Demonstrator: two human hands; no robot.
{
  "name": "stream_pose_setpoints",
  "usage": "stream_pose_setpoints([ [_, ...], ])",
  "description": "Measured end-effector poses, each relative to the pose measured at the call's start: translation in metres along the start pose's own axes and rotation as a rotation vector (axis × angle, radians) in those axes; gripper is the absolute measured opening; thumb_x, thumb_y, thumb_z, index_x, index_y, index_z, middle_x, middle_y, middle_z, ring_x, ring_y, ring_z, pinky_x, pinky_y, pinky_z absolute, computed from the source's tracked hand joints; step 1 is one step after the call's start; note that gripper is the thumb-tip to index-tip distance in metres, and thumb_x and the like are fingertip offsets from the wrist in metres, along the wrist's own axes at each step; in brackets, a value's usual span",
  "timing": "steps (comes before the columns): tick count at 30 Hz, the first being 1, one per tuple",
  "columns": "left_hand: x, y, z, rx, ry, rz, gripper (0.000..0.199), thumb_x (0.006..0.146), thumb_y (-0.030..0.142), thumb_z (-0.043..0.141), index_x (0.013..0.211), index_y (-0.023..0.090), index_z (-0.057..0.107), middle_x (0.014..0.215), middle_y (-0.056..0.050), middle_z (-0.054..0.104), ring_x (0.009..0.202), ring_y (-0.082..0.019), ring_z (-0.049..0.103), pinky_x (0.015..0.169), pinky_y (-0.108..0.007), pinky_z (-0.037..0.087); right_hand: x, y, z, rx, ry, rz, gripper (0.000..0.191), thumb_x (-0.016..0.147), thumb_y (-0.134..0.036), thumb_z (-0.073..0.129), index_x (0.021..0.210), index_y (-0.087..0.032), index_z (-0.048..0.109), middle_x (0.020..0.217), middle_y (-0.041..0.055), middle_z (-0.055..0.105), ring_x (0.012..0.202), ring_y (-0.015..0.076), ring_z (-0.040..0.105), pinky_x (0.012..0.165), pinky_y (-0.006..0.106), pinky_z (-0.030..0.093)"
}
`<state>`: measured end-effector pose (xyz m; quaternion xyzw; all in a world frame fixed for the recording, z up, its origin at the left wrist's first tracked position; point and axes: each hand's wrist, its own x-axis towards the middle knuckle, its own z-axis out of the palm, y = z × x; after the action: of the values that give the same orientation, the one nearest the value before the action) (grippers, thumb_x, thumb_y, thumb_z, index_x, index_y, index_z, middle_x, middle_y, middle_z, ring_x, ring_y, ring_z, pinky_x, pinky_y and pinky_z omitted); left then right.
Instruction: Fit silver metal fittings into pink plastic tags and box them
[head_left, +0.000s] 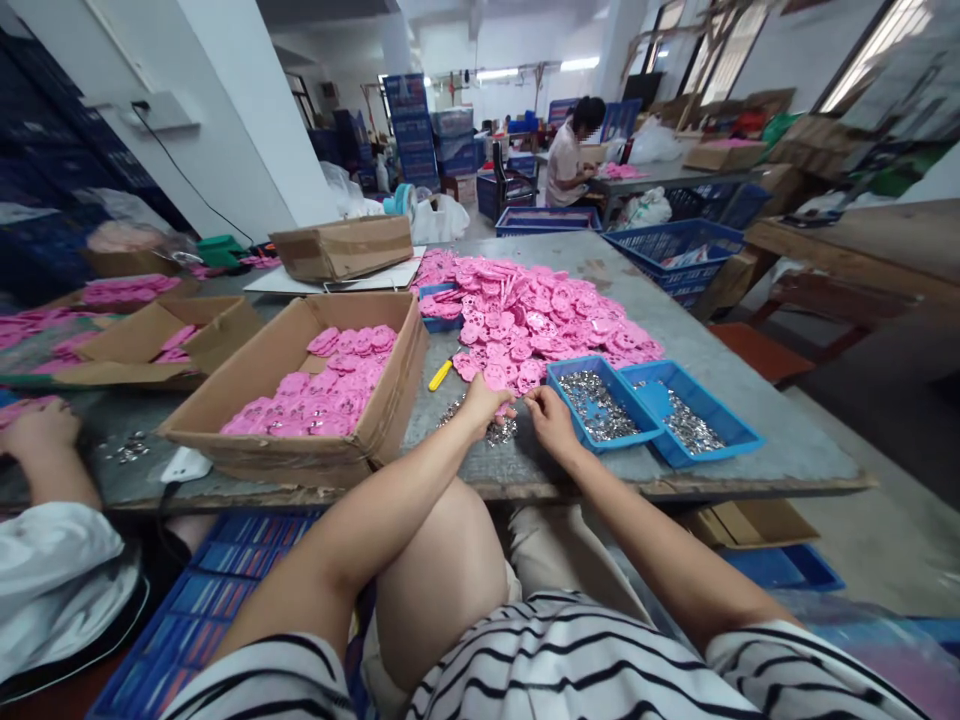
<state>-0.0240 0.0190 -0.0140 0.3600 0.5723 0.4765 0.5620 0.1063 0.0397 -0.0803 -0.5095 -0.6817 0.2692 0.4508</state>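
Note:
My left hand (484, 402) is closed round a flat pink piece, mostly hidden by the fingers, at the near edge of a big heap of pink cut-out pieces (551, 310). Just to its right, my right hand (551, 418) has thumb and finger pinched together; whatever is between them is too small to make out. Small shiny metal parts (501, 432) lie loose on the table beneath my left hand. Beside my right hand are two blue trays, the nearer tray (643, 436) and the farther tray (752, 440), both holding such metal parts.
Left of my hands stands an open cardboard box (397, 400) with pink pieces inside. A yellow-handled tool (441, 374) lies between box and heap. At far left a co-worker's hand (45, 432) rests near another metal pile. Another person (570, 165) sits at a table behind.

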Motion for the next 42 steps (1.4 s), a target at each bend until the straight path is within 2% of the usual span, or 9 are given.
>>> stream_pose_setpoints([
  [4, -0.004, 0.003, -0.001, -0.017, -0.061, -0.043, 0.030, 0.063, 0.007, 0.069, 0.084, 0.016, 0.050, 0.057, 0.003, 0.059, 0.041, -0.011, 0.056, 0.033, -0.017, 0.033, 0.002, -0.006, -0.001, 0.054, -0.026, -0.042, 0.009, 0.074, -0.031, 0.046, 0.068, -0.024, 0.047, 0.073, 0.0026, 0.056, 0.071, 0.0193, 0.052, 0.071, 0.034, 0.046],
  [7, -0.004, 0.003, 0.000, -0.031, -0.084, -0.069, 0.029, 0.060, 0.007, 0.072, 0.078, 0.015, 0.051, 0.055, 0.002, 0.060, 0.041, -0.010, 0.056, 0.032, -0.016, 0.034, 0.002, -0.006, -0.001, 0.083, -0.035, -0.054, 0.011, 0.073, -0.033, 0.045, 0.067, -0.024, 0.047, 0.072, 0.0027, 0.055, 0.070, 0.0196, 0.051, 0.071, 0.035, 0.045],
  [16, 0.003, 0.000, -0.003, -0.066, -0.065, -0.109, 0.026, 0.062, 0.005, 0.070, 0.078, 0.014, 0.050, 0.052, 0.003, 0.059, 0.040, -0.010, 0.056, 0.032, -0.016, 0.034, 0.012, -0.005, 0.002, 0.140, -0.069, -0.086, 0.015, 0.074, -0.036, 0.047, 0.065, -0.023, 0.047, 0.065, 0.0008, 0.053, 0.064, 0.0186, 0.050, 0.065, 0.033, 0.044],
  [25, 0.005, -0.004, -0.002, -0.088, -0.055, -0.058, 0.036, 0.060, 0.011, 0.076, 0.085, 0.014, 0.051, 0.055, 0.003, 0.059, 0.040, -0.011, 0.056, 0.034, -0.017, 0.034, 0.019, -0.005, 0.001, 0.222, -0.121, -0.099, 0.015, 0.072, -0.033, 0.052, 0.063, -0.023, 0.049, 0.062, -0.0004, 0.054, 0.063, 0.0165, 0.050, 0.064, 0.030, 0.043],
  [30, 0.002, -0.002, -0.003, -0.117, -0.042, -0.025, 0.042, 0.054, 0.013, 0.079, 0.085, 0.015, 0.051, 0.056, 0.003, 0.059, 0.040, -0.011, 0.055, 0.035, -0.017, 0.034, 0.019, -0.009, 0.001, 0.296, -0.157, -0.054, 0.021, 0.072, -0.039, 0.057, 0.062, -0.021, 0.053, 0.059, -0.0015, 0.055, 0.059, 0.0148, 0.049, 0.061, 0.028, 0.042],
  [34, -0.004, 0.001, -0.002, -0.180, 0.028, 0.053, 0.043, 0.055, 0.011, 0.075, 0.090, 0.016, 0.052, 0.060, 0.005, 0.059, 0.043, -0.007, 0.054, 0.038, -0.016, 0.033, 0.013, -0.015, 0.004, 0.376, -0.167, 0.028, 0.024, 0.075, -0.044, 0.059, 0.075, -0.021, 0.061, 0.065, -0.0004, 0.061, 0.063, 0.0151, 0.053, 0.064, 0.029, 0.044],
  [35, -0.006, 0.002, -0.001, -0.196, 0.040, 0.073, 0.042, 0.055, 0.012, 0.074, 0.091, 0.016, 0.052, 0.061, 0.005, 0.059, 0.044, -0.007, 0.054, 0.039, -0.016, 0.034, 0.011, -0.017, 0.004, 0.403, -0.154, 0.030, 0.024, 0.073, -0.045, 0.063, 0.077, -0.021, 0.063, 0.069, 0.0001, 0.063, 0.065, 0.0153, 0.055, 0.066, 0.030, 0.045],
  [39, -0.013, 0.004, 0.006, -0.258, 0.000, 0.207, 0.044, 0.050, 0.022, 0.080, 0.084, 0.017, 0.052, 0.060, 0.005, 0.059, 0.047, -0.009, 0.056, 0.039, -0.017, 0.036, 0.008, -0.027, -0.004, 0.502, 0.060, -0.113, 0.016, 0.071, -0.038, 0.068, 0.072, -0.022, 0.067, 0.076, 0.0025, 0.065, 0.075, 0.0174, 0.059, 0.071, 0.033, 0.047],
  [42, -0.019, 0.006, 0.011, -0.292, -0.021, 0.304, 0.045, 0.047, 0.028, 0.082, 0.079, 0.016, 0.052, 0.059, 0.004, 0.060, 0.045, -0.009, 0.056, 0.037, -0.017, 0.037, 0.006, -0.037, -0.010, 0.534, 0.123, -0.137, 0.011, 0.071, -0.033, 0.069, 0.073, -0.022, 0.068, 0.076, 0.0015, 0.065, 0.073, 0.0163, 0.059, 0.068, 0.032, 0.047],
])
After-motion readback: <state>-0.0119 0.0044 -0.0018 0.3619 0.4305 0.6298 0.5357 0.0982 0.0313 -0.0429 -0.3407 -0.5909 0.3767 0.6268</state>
